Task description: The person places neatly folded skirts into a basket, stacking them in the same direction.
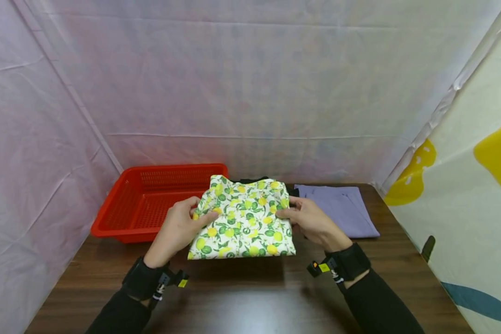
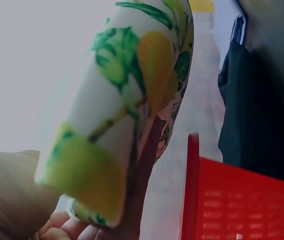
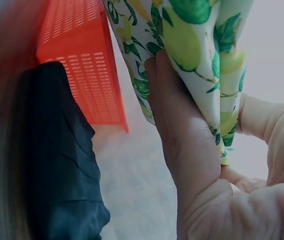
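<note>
A folded white cloth with a yellow lemon and green leaf print (image 1: 244,220) is held up above the table in the head view. My left hand (image 1: 178,227) grips its left edge, thumb in front and fingers behind. At its right edge my right hand (image 1: 313,221) pinches it the same way. The right wrist view shows the fingers (image 3: 182,130) behind several layers of the printed cloth (image 3: 187,45). In the left wrist view the folded edge of the lemon-print cloth (image 2: 117,100) hides much of the left hand.
A red plastic basket (image 1: 121,188) stands at the back left of the brown table (image 1: 242,297). A folded lilac cloth (image 1: 338,208) lies at the back right. Between them is a black cloth (image 3: 62,160), mostly hidden in the head view. White fabric walls (image 1: 250,93) enclose the table.
</note>
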`<state>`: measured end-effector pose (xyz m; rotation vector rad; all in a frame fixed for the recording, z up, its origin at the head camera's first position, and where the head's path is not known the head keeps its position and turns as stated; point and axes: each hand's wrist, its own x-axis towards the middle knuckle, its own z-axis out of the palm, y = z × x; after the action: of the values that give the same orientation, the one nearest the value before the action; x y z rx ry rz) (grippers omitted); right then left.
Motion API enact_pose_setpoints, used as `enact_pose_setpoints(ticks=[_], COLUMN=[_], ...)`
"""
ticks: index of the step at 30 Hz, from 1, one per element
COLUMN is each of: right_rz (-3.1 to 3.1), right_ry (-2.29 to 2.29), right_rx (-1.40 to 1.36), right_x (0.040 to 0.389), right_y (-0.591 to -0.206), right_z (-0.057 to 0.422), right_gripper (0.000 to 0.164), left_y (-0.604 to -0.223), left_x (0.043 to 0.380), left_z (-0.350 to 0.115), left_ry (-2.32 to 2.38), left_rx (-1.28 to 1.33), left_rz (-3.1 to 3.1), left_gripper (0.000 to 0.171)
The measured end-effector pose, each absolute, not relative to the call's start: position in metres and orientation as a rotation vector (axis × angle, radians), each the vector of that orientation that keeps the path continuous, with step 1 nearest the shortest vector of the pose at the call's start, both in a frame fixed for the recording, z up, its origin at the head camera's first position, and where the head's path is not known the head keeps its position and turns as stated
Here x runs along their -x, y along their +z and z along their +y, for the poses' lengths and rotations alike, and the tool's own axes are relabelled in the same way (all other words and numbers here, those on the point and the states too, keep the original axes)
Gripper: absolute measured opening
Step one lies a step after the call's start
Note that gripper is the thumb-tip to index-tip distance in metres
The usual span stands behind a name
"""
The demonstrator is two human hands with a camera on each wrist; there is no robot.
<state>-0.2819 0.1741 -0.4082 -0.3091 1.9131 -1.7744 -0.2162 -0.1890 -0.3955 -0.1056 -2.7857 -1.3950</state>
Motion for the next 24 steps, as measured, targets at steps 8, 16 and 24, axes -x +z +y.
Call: enact_pose_setpoints(ticks=[8,16,24], right_rz=[1.924,1.874,1.881], right_ry=[-1.773,-1.791,-1.763], right_rx=[0.302,0.291,0.3], right_x=[0.29,0.301,0.313], right_y=[-0.405,-0.398,-0.394], right_z=[0.161,0.143,0.127], right_gripper=[0.06,0.061,0.056], left_y=[-0.395,-0.393,-0.389], left_x=[0.222,0.226,0.229], left_z=[-0.201,-0.213,-0.226], left_ry=[-1.398,-1.377,-1.411], left_rx=[0.091,0.047,0.03], left_rz=[-2.768,-2.752,-2.714], left_gripper=[0.046,0.051,0.052])
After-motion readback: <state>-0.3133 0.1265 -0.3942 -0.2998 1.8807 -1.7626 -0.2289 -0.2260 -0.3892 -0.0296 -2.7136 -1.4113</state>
